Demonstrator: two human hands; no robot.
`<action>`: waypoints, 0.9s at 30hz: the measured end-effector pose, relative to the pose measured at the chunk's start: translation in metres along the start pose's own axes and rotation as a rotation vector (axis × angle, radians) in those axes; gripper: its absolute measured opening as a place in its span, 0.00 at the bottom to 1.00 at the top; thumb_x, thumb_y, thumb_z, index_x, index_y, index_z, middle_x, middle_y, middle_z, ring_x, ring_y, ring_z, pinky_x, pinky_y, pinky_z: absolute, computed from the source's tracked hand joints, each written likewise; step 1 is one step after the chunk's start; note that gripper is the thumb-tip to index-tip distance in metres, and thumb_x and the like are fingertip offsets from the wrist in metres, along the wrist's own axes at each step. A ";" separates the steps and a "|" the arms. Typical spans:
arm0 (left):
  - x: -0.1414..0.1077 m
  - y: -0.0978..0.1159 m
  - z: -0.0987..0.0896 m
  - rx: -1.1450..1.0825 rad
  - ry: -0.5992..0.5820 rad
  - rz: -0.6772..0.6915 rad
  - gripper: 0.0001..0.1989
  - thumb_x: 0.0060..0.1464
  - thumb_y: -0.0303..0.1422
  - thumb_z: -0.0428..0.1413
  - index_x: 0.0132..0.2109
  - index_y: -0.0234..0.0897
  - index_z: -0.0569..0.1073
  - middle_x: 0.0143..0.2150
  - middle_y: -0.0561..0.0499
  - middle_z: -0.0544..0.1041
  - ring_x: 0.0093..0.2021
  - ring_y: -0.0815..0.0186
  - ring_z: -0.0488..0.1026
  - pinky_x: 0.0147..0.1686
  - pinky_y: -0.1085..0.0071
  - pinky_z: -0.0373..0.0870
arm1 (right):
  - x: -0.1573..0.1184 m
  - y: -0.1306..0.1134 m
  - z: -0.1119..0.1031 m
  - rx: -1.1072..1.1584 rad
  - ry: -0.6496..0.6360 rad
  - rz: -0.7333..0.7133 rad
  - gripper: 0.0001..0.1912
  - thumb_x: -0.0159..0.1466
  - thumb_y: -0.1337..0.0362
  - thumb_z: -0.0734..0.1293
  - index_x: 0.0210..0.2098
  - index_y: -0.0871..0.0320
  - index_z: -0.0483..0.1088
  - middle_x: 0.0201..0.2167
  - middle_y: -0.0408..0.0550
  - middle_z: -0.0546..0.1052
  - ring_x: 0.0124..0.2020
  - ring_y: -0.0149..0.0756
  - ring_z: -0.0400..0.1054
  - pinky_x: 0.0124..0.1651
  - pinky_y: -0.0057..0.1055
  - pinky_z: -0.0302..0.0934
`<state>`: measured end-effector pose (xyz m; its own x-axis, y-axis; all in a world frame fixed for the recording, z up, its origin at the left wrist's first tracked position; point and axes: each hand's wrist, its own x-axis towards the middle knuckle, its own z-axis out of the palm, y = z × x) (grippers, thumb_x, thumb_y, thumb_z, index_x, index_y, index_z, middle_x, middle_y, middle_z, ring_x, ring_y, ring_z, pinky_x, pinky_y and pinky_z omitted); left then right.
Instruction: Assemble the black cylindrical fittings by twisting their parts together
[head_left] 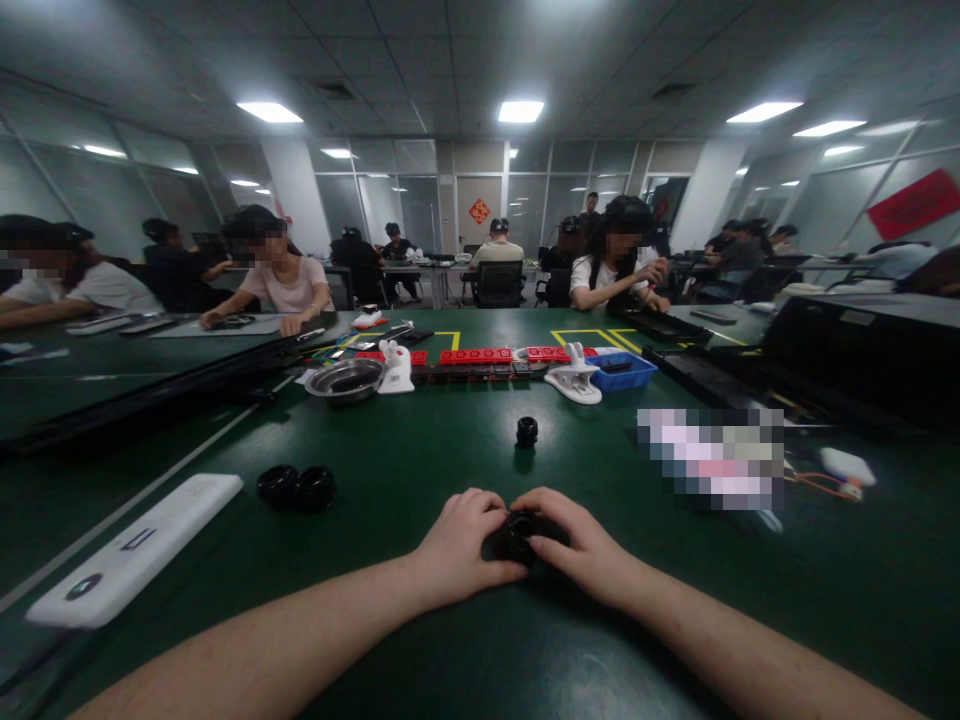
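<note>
Both hands meet low in the centre, around black ring-shaped parts (519, 537) on the green table (420, 440). My left hand (466, 545) curls its fingers and thumb round the left side of these parts. From the right, my right hand (574, 545) grips them between thumb and fingers. Dark shapes between the hands blend together, so I cannot tell how many parts are there. Just beyond the hands stands a small black round part (526, 432). Two more black rings (295, 487) sit side by side, touching, to the left.
A white power strip (139, 550) lies at the left. Farther back are a metal bowl (346, 381), white clamps (575, 376), red strips (475, 356) and a blue tray (621, 371). Long black housings flank both sides. People sit across the table.
</note>
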<state>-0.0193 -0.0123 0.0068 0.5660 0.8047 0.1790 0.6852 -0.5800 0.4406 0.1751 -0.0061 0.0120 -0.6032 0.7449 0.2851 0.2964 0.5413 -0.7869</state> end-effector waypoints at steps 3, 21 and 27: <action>0.000 -0.002 0.002 0.003 0.007 -0.004 0.23 0.42 0.45 0.58 0.45 0.41 0.68 0.44 0.50 0.67 0.44 0.59 0.62 0.43 0.62 0.60 | -0.001 0.001 -0.001 0.062 -0.042 -0.020 0.19 0.58 0.68 0.58 0.50 0.56 0.59 0.48 0.51 0.66 0.49 0.41 0.59 0.52 0.41 0.52; 0.000 0.000 0.000 0.005 0.009 0.002 0.19 0.43 0.44 0.58 0.41 0.41 0.70 0.44 0.51 0.67 0.44 0.59 0.62 0.44 0.63 0.59 | -0.002 0.004 0.004 -0.007 0.064 0.052 0.20 0.55 0.61 0.63 0.47 0.58 0.57 0.42 0.51 0.67 0.44 0.40 0.62 0.47 0.39 0.56; 0.000 0.003 -0.002 -0.002 -0.006 -0.015 0.19 0.43 0.45 0.57 0.41 0.41 0.70 0.43 0.50 0.66 0.44 0.59 0.62 0.43 0.63 0.60 | 0.001 -0.001 0.000 -0.089 0.057 0.024 0.12 0.56 0.62 0.63 0.39 0.58 0.63 0.36 0.48 0.68 0.38 0.39 0.63 0.42 0.36 0.59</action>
<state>-0.0186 -0.0138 0.0102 0.5582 0.8126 0.1675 0.6926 -0.5675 0.4452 0.1745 -0.0064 0.0133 -0.5532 0.7774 0.2993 0.3761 0.5537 -0.7430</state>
